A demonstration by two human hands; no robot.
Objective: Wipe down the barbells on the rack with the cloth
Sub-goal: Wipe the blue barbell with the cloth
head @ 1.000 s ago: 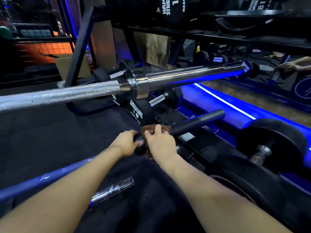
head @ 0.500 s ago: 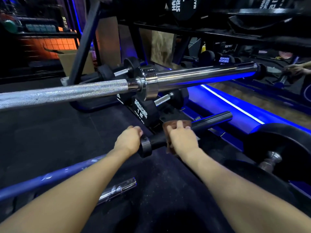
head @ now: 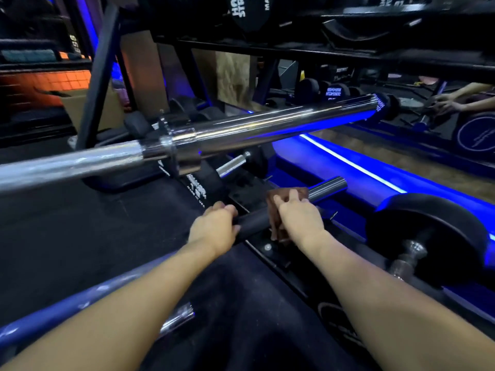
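- Two bare hands on one dark barbell sleeve (head: 325, 186), low in the middle of the view.
- Sleeve's long axis runs from lower left up to the right; its free end points up-right toward the blue light strip (head: 348, 163).
- Left hand (head: 214, 227) fingers curled round the near end of the dark sleeve, gripping it.
- Right hand (head: 297, 219) clamps a brown cloth (head: 278, 199) round the sleeve, further along; fingers lie over the top, cloth wraps under and hangs a bit below.
- Hands are apart, a short stretch of bare black bar between them.
- Dark sleeve looks matte black near the hands, glossier grey at the far end with a blue sheen.
- Barbells counted: three. The dark one being held; a chrome barbell (head: 267, 127) above it, crossing the view left to right and rising to the right, shiny sleeve with a collar and a duller shaft on the left; a blue-shafted bar (head: 67, 311) at lower left with a chrome end showing by the left forearm.
- Chrome barbell is blurred, surface detail unclear.
- One black dumbbell (head: 428, 236) lies at right, just beside the right forearm.
- Black rack frame (head: 99, 84) stands behind with plates above; lettering too blurred to read whole.
- Mirror at upper right shows reflected hands (head: 447, 103).
- Floor is dark rubber mat (head: 67, 231).
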